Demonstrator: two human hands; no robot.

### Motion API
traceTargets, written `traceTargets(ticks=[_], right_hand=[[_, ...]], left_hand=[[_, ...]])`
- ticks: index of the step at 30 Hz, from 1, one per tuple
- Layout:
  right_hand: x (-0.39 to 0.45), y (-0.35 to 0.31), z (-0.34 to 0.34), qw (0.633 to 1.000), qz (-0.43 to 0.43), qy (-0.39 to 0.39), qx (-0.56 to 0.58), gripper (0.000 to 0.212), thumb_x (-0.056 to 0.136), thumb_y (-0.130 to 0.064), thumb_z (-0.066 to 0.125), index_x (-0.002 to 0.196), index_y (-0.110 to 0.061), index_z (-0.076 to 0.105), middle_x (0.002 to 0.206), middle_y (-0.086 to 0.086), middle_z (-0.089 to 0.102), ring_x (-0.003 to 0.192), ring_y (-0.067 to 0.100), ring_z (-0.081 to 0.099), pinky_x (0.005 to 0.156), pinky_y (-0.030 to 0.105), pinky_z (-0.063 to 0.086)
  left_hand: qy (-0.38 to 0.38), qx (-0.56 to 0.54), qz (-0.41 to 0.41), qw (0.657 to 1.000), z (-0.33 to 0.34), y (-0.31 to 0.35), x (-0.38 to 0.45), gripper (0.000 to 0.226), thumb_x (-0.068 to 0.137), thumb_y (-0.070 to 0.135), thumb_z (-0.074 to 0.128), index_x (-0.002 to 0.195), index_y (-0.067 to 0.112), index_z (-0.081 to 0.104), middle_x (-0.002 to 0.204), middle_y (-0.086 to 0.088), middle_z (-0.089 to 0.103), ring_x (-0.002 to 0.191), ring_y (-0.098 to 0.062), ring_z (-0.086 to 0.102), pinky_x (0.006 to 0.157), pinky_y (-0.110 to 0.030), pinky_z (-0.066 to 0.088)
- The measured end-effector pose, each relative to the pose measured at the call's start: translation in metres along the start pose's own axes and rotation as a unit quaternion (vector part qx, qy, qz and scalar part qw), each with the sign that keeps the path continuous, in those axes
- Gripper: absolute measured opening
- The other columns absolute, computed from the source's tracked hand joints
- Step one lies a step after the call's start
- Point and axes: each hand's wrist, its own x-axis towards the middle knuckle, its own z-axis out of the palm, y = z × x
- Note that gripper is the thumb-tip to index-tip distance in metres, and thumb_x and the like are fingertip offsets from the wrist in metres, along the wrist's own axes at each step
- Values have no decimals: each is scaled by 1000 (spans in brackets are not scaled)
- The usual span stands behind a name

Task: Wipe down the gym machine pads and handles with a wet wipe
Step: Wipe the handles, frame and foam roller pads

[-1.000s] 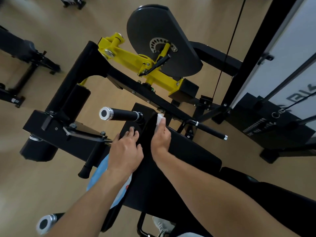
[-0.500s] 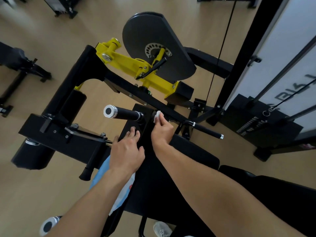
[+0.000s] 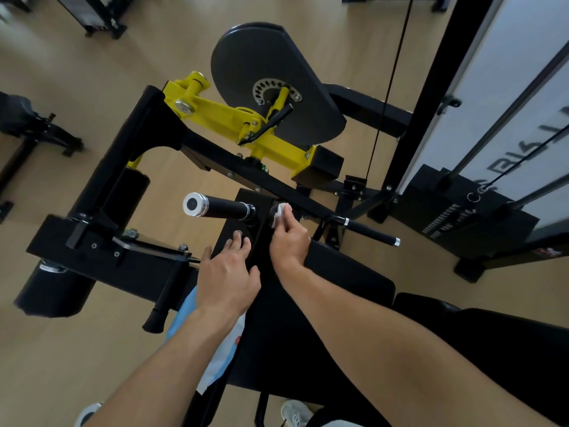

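A black gym machine with a long black pad (image 3: 345, 272) fills the middle of the view. My right hand (image 3: 288, 238) pinches a small white wet wipe (image 3: 280, 211) against the far end of the pad, close to the black frame bar. My left hand (image 3: 228, 272) rests flat on the pad's left side with its fingers straight. A black handle with a silver end cap (image 3: 215, 206) sticks out to the left just beyond my left hand. A thinner black handle (image 3: 368, 231) points right of my right hand.
A blue and white wipe packet (image 3: 215, 349) lies on the pad's left edge under my left forearm. A yellow lever arm (image 3: 234, 118) and grey cam disc (image 3: 271, 78) stand beyond. The weight stack frame (image 3: 468, 208) rises at right. Other black machines stand at far left on the wooden floor.
My right hand has slid the wipe forward along the pad to its far end. My left hand has stayed resting on the pad.
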Motion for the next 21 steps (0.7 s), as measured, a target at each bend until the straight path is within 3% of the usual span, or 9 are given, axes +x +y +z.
traceTargets(ticks=[3, 6, 10, 13, 18, 21], right_hand=[[-16, 8, 0, 1000, 3, 10, -8, 36, 104, -31, 56, 140, -33, 60, 100, -18, 68, 85, -3, 63, 70, 11, 48], [-51, 33, -2, 999, 51, -9, 16, 36, 102, -26, 60, 138, -30, 61, 99, -21, 66, 90, 0, 67, 79, 21, 56], [-37, 22, -2, 998, 56, 4, 23, 36, 102, -26, 61, 138, -26, 61, 118, -16, 68, 90, -7, 59, 76, 10, 46], [-9, -1, 1, 999, 39, 20, 17, 37, 103, -30, 60, 140, -25, 61, 131, -5, 67, 106, 1, 57, 87, 17, 44], [-18, 17, -2, 1000, 21, 6, 3, 36, 103, -29, 59, 139, -24, 62, 123, -9, 69, 101, -3, 57, 84, 13, 44], [-34, 39, -2, 1000, 26, -4, 5, 35, 103, -26, 59, 138, -25, 62, 106, -20, 64, 85, -11, 55, 75, 6, 40]], left_hand=[[-3, -5, -2, 1000, 0, 2, -2, 62, 99, 36, 51, 156, 19, 35, 166, 0, 26, 151, -13, 29, 126, -42, 12], [-3, -7, -3, 1000, -1, 3, -3, 61, 100, 35, 50, 157, 19, 33, 166, -1, 25, 152, -14, 27, 126, -41, 12], [-3, -8, -6, 1000, -2, 4, -2, 61, 100, 34, 49, 157, 19, 32, 166, 0, 24, 152, -13, 26, 126, -41, 11], [-6, -9, -9, 1000, -2, 4, -2, 62, 100, 30, 49, 157, 20, 31, 167, 2, 22, 152, -13, 25, 126, -41, 11], [-14, -53, -11, 998, -3, -1, 0, 61, 99, 28, 50, 157, 22, 33, 167, 4, 22, 151, -14, 28, 127, -43, 8], [-8, -101, 9, 995, 3, -6, -7, 64, 100, 30, 52, 159, 22, 27, 169, 2, 15, 155, -14, 16, 128, -44, 2]])
